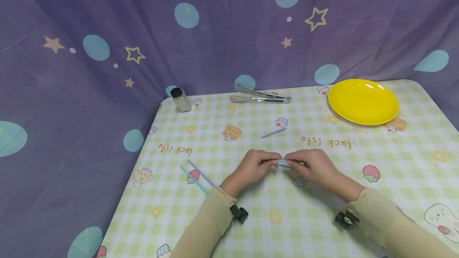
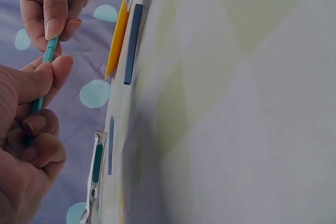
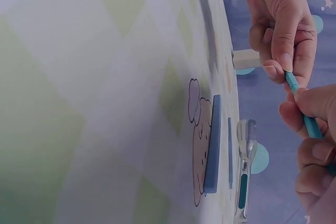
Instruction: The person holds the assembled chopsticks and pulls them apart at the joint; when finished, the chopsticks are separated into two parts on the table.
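We had the teal stick [image 3: 312, 126] pinched in both hands, left hand [image 1: 252, 167] and right hand [image 1: 314, 166], thumb against fingers. Stick ran through both grips, clear of the table; a seam line [image 3: 295, 85] showed between our fingertips. One lilac stick [image 3: 212, 145] lay on the tablecloth [image 1: 251, 218] below our hands, another lilac stick [image 1: 274, 132] farther out. We saw a second teal stick [image 1: 194, 179] by the left sleeve [image 1: 206, 222].
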The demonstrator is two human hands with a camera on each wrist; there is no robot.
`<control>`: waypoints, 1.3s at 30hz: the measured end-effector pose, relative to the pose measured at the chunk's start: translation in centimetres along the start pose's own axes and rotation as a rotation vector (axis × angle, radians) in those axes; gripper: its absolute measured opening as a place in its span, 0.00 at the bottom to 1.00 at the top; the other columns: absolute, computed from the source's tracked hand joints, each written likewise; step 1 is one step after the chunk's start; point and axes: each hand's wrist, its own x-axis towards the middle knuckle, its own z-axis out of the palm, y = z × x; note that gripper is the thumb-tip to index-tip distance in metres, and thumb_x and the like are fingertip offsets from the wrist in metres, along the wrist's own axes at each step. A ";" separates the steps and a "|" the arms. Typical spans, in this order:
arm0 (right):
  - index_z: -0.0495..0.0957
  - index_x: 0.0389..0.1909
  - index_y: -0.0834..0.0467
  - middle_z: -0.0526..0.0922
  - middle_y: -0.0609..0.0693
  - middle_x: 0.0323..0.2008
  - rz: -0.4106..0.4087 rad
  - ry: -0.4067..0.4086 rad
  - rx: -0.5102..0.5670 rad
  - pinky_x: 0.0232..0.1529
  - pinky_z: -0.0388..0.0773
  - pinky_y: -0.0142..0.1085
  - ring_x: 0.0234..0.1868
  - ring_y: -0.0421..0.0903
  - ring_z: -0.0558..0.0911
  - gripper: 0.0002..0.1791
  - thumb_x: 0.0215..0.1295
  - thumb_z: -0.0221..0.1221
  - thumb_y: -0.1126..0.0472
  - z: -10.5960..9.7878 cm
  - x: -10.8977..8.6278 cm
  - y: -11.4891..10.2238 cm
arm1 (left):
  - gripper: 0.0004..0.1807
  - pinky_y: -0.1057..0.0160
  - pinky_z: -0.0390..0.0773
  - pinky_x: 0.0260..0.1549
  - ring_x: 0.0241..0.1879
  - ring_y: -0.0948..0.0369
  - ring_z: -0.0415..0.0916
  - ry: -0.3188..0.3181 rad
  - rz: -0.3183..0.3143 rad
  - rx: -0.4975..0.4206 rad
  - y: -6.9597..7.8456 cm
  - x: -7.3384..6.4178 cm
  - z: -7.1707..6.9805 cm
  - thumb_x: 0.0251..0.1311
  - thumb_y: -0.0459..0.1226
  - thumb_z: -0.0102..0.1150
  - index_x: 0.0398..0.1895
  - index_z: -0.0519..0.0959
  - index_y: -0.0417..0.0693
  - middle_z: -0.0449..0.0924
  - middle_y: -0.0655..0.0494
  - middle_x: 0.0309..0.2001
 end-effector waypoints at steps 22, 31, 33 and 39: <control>0.85 0.39 0.51 0.86 0.40 0.35 -0.060 -0.026 -0.096 0.31 0.78 0.37 0.31 0.34 0.81 0.09 0.59 0.66 0.66 -0.4 0.2 0.0 | 0.11 0.73 0.76 0.41 0.41 0.73 0.80 -0.009 -0.038 -0.035 0.2 0.3 -0.1 0.62 0.33 0.62 0.47 0.86 0.47 0.87 0.58 0.39; 0.86 0.40 0.53 0.87 0.42 0.35 -0.074 -0.015 -0.082 0.32 0.79 0.38 0.32 0.36 0.83 0.09 0.58 0.66 0.66 -0.5 0.2 0.1 | 0.12 0.73 0.75 0.37 0.35 0.74 0.80 -0.020 -0.038 -0.051 0.0 0.4 -0.2 0.63 0.32 0.61 0.48 0.85 0.44 0.87 0.58 0.35; 0.86 0.40 0.53 0.87 0.42 0.35 -0.072 -0.017 -0.084 0.32 0.79 0.38 0.32 0.36 0.83 0.09 0.58 0.67 0.66 -0.4 0.2 0.2 | 0.12 0.73 0.75 0.38 0.36 0.74 0.80 -0.020 -0.036 -0.054 -0.1 0.4 -0.1 0.63 0.32 0.61 0.48 0.85 0.44 0.87 0.57 0.35; 0.86 0.40 0.52 0.87 0.41 0.35 -0.069 -0.022 -0.062 0.32 0.78 0.37 0.32 0.36 0.82 0.09 0.59 0.66 0.67 -0.4 0.3 0.4 | 0.12 0.73 0.76 0.37 0.36 0.73 0.80 -0.014 -0.037 -0.062 -0.1 0.4 -0.2 0.63 0.32 0.61 0.48 0.85 0.44 0.87 0.57 0.36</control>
